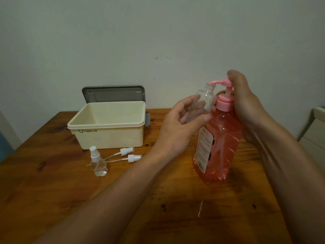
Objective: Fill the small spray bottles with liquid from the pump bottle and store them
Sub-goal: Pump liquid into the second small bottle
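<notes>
Under pump spout (213, 83), clear uncapped bottle (202, 103), pump bottle (222, 132) of pink liquid (226, 155)

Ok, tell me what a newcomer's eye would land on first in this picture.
The pink pump bottle stands right of centre on the wooden table, the right hand curled over its pump head. The left hand holds a small clear bottle, uncapped, its mouth just under the spout. At the back left sits an open cream box, with a capped spray bottle and two loose spray heads in front of it.
</notes>
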Demonstrator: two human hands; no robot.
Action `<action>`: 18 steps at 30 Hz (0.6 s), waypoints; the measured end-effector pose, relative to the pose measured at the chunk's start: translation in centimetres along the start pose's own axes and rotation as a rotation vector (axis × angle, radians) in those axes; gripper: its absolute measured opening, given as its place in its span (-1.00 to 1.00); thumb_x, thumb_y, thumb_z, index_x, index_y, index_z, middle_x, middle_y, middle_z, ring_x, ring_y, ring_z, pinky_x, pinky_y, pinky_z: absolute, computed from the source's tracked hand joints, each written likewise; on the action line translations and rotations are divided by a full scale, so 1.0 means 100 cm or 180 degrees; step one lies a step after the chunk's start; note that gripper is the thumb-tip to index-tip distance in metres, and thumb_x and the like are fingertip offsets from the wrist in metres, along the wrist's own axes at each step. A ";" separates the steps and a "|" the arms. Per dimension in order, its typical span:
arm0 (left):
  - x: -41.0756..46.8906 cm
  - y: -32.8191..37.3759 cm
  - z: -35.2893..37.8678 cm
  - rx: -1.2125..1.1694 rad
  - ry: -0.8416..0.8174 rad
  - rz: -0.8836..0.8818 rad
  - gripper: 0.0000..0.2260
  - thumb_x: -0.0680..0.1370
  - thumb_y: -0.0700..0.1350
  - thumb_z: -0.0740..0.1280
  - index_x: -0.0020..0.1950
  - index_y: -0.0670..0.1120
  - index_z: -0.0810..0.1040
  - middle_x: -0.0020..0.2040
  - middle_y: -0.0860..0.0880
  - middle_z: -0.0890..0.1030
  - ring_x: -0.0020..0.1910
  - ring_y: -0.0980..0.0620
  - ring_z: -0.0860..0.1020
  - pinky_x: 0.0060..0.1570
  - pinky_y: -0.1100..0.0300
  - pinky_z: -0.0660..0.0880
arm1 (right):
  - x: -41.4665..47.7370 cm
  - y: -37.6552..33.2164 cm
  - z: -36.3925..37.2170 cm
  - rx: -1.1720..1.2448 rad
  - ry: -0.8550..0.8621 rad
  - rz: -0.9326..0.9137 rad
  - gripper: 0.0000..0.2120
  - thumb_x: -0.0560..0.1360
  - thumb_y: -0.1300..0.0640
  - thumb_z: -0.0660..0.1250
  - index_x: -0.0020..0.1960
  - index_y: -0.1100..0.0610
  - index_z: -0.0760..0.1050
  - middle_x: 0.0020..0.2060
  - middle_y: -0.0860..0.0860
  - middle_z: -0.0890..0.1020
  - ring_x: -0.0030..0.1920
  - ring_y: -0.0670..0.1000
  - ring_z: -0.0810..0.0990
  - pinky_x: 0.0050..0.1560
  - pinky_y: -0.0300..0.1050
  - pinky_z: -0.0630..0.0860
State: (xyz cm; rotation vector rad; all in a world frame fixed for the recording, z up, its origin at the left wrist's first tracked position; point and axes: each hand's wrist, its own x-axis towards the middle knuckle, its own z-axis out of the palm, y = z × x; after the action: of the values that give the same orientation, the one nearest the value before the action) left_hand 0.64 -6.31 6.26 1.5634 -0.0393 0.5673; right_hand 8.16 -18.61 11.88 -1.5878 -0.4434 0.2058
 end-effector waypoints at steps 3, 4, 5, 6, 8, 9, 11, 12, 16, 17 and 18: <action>0.000 0.001 0.001 0.0006 0.0010 0.0031 -0.52 0.50 -0.23 0.42 0.40 -0.07 0.41 0.24 0.04 0.58 0.12 0.25 0.59 0.07 0.31 0.55 | -0.001 0.000 0.001 0.0042 -0.0052 0.0024 -0.47 0.56 -0.27 0.05 -0.22 0.09 0.57 -0.49 0.04 0.56 -0.47 0.04 0.49 -0.32 -0.12 0.45; 0.000 0.001 0.001 0.0015 0.0015 0.0035 -0.52 0.50 -0.22 0.42 0.40 -0.07 0.41 0.24 0.04 0.58 0.12 0.25 0.59 0.08 0.30 0.55 | -0.001 -0.001 0.001 0.0042 -0.0077 0.0005 -0.44 0.56 -0.24 0.04 -0.36 0.08 0.56 -0.50 0.04 0.55 -0.48 0.04 0.48 -0.33 -0.12 0.43; 0.001 0.000 0.002 0.0017 0.0014 0.0028 -0.52 0.50 -0.22 0.42 0.40 -0.08 0.41 0.24 0.03 0.58 0.12 0.25 0.59 0.08 0.30 0.55 | 0.000 0.000 0.000 0.0033 -0.0102 -0.0021 -0.39 0.57 -0.20 0.03 -0.47 0.08 0.55 -0.52 0.03 0.54 -0.49 0.03 0.46 -0.33 -0.13 0.42; 0.000 -0.001 0.002 0.0008 0.0019 0.0007 -0.52 0.50 -0.23 0.42 0.40 -0.08 0.42 0.24 0.03 0.59 0.12 0.24 0.59 0.08 0.30 0.55 | 0.001 0.000 0.000 0.0025 -0.0128 -0.0040 -0.36 0.57 -0.17 0.01 -0.53 0.08 0.54 -0.53 0.03 0.54 -0.50 0.03 0.46 -0.33 -0.13 0.42; 0.000 -0.003 0.001 0.0000 0.0044 -0.0018 -0.53 0.50 -0.23 0.43 0.38 -0.08 0.43 0.22 0.05 0.59 0.10 0.26 0.59 0.04 0.33 0.55 | 0.002 0.000 -0.002 -0.0004 -0.0175 -0.0072 -0.37 0.57 -0.12 0.01 -0.55 0.08 0.53 -0.51 0.03 0.56 -0.49 0.03 0.48 -0.29 -0.09 0.44; -0.001 -0.004 0.001 0.0005 0.0045 -0.0020 -0.54 0.49 -0.23 0.43 0.37 -0.07 0.44 0.20 0.06 0.60 0.09 0.28 0.59 0.01 0.35 0.54 | 0.003 0.000 -0.002 -0.0018 -0.0174 -0.0078 -0.39 0.56 -0.11 0.02 -0.54 0.08 0.53 -0.50 0.04 0.57 -0.47 0.05 0.49 -0.27 -0.07 0.45; -0.001 -0.004 0.001 0.0012 0.0036 -0.0027 -0.55 0.49 -0.22 0.43 0.36 -0.06 0.44 0.19 0.08 0.60 0.07 0.31 0.58 -0.02 0.38 0.53 | 0.002 0.001 -0.002 0.0017 -0.0103 -0.0059 -0.42 0.56 -0.11 0.05 -0.51 0.10 0.52 -0.51 0.05 0.57 -0.48 0.05 0.48 -0.30 -0.09 0.44; -0.002 -0.005 0.001 0.0009 0.0034 -0.0030 -0.54 0.49 -0.22 0.43 0.37 -0.06 0.43 0.20 0.07 0.60 0.09 0.29 0.58 0.00 0.37 0.54 | 0.002 0.001 -0.001 0.0037 -0.0075 -0.0057 -0.44 0.56 -0.13 0.05 -0.48 0.10 0.51 -0.52 0.04 0.56 -0.50 0.04 0.47 -0.34 -0.13 0.43; -0.001 -0.003 0.001 -0.0012 0.0057 0.0008 -0.51 0.49 -0.21 0.43 0.41 -0.08 0.41 0.26 0.00 0.59 0.19 0.16 0.58 0.15 0.24 0.54 | 0.000 0.000 0.001 0.0086 -0.0098 -0.0076 -0.45 0.57 -0.23 0.05 -0.35 0.06 0.58 -0.51 0.04 0.54 -0.52 0.02 0.47 -0.40 -0.19 0.44; -0.001 -0.002 0.002 -0.0024 0.0052 0.0010 -0.51 0.49 -0.21 0.43 0.40 -0.08 0.42 0.26 0.00 0.59 0.19 0.16 0.58 0.15 0.23 0.54 | 0.001 0.000 0.001 0.0079 -0.0084 -0.0062 -0.40 0.56 -0.24 0.05 -0.43 0.06 0.59 -0.51 0.03 0.55 -0.52 0.02 0.48 -0.38 -0.17 0.44; -0.001 -0.002 0.002 -0.0032 0.0046 0.0004 -0.52 0.49 -0.22 0.43 0.39 -0.08 0.42 0.25 0.00 0.59 0.18 0.16 0.58 0.14 0.24 0.55 | 0.001 0.000 0.001 0.0076 -0.0051 -0.0049 -0.36 0.56 -0.24 0.05 -0.50 0.05 0.58 -0.52 0.02 0.55 -0.52 0.02 0.48 -0.35 -0.15 0.44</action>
State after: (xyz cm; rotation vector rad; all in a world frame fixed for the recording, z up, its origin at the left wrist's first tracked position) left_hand 0.71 -6.49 6.07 1.5495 -0.0322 0.5784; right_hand 8.15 -18.46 11.90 -1.5599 -0.4638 0.2113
